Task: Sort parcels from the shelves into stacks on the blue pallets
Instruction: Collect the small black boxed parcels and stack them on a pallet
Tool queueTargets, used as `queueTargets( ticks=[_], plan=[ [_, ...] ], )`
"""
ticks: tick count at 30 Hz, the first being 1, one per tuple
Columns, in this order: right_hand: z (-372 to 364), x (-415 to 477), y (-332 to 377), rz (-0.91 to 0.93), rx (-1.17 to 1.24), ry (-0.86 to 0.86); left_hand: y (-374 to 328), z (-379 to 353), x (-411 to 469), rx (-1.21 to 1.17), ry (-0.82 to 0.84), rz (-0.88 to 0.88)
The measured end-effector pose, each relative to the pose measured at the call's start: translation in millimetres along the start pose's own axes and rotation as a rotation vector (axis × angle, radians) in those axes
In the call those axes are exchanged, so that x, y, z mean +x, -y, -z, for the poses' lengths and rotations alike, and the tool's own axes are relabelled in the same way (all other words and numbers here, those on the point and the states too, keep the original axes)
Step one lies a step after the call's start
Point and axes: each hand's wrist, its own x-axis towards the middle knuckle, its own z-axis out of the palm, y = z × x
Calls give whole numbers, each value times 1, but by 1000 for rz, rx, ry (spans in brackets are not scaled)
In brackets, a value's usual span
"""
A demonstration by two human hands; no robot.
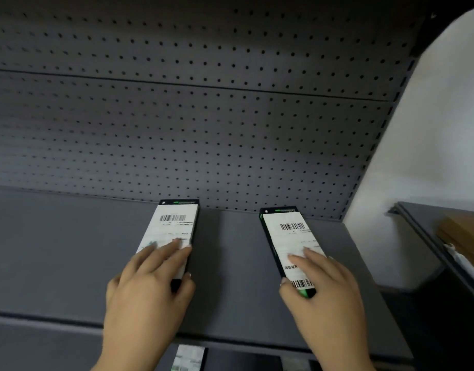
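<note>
Matt grey shelf (70, 250), perforated back panel (203, 129), white paper labels (174, 226)

Both hands forward, palms down; left hand (147, 287) spans left parcel (177, 223), fingers flat on top, thumb hooking its edge; right hand (325, 293) likewise on right parcel (289, 231)
</note>
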Motion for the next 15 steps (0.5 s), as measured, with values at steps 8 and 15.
queueTargets(
  ticks=[8, 15],
  plan=[
    [-26, -27, 75, 243, 118, 46, 44, 51, -47, 32, -119, 60],
    [-56, -57, 154, 346, 194, 167, 109, 108, -81, 108, -235, 184]
  ],
)
